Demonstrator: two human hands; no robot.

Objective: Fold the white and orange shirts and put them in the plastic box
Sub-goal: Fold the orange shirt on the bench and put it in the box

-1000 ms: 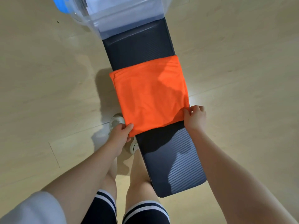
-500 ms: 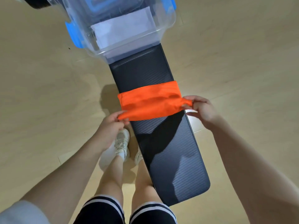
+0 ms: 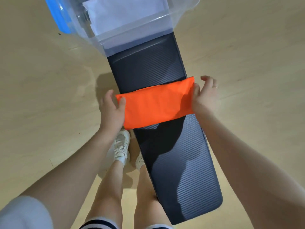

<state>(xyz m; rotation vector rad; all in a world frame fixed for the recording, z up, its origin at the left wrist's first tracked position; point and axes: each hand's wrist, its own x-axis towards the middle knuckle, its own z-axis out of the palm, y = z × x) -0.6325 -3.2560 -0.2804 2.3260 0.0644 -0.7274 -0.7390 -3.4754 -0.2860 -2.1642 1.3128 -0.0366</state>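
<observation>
Two ends to manage on the folded orange shirt (image 3: 156, 104), lying across the black bench (image 3: 148, 68): left hand (image 3: 112, 111) pinching one, thumb on top; right hand (image 3: 205, 100) loose-fingered, thumb just touching. Grip firmly right, lift level, lay flat atop the white shirt (image 3: 125, 12) inside the plastic box (image 3: 132, 33).

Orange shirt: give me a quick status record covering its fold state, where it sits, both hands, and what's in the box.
orange shirt: folded into a narrow band, lying across the black bench
left hand: holds the shirt's left end, thumb on top of the cloth
right hand: thumb against the shirt's right end, fingers lifted off it
plastic box: at the bench's far end, top open
white shirt: folded, already inside the box
left to do: orange shirt into the box
</observation>
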